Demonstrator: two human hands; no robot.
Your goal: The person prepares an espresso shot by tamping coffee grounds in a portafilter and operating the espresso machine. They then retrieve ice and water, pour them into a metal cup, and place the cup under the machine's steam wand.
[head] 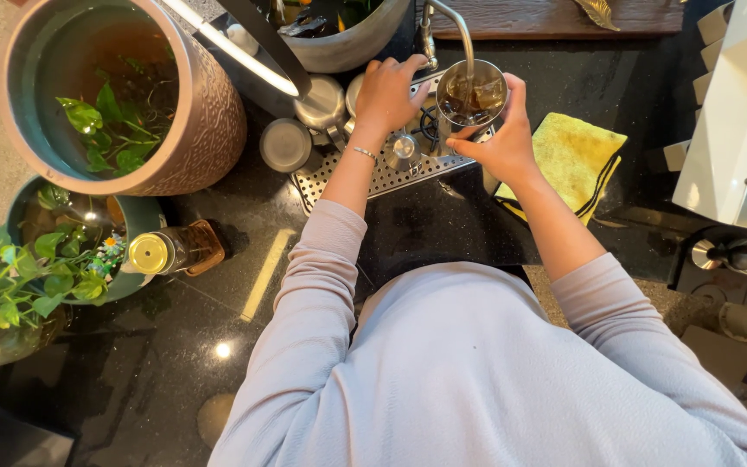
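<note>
**Metal cup held under a curved tap on a dark stone desk**

The desk [175, 346] is black polished stone with light glints, and a perforated steel drip tray [391, 177] is set into it. A white machine [737, 121] stands at the far right.

The right hand [501, 143] wraps the metal cup [472, 95] from the side, fingers [516, 95] curled round its far wall and thumb across the near wall, closed firmly on it. The cup holds dark liquid and sits directly under the spout of the thin curved tap [456, 22]. The left hand [388, 91] rests just left of the cup, its fingers [408, 65] bent over the base of the tap; whether they grip it cannot be told.

Counted: one cup in hand, about four more small steel vessels [285, 143] left of the left hand's fingers, one yellow cloth [577, 156] just right of the right hand, one gold-capped bottle [175, 251] lying well to the left, and two large pots with green plants [118, 95]
</note>
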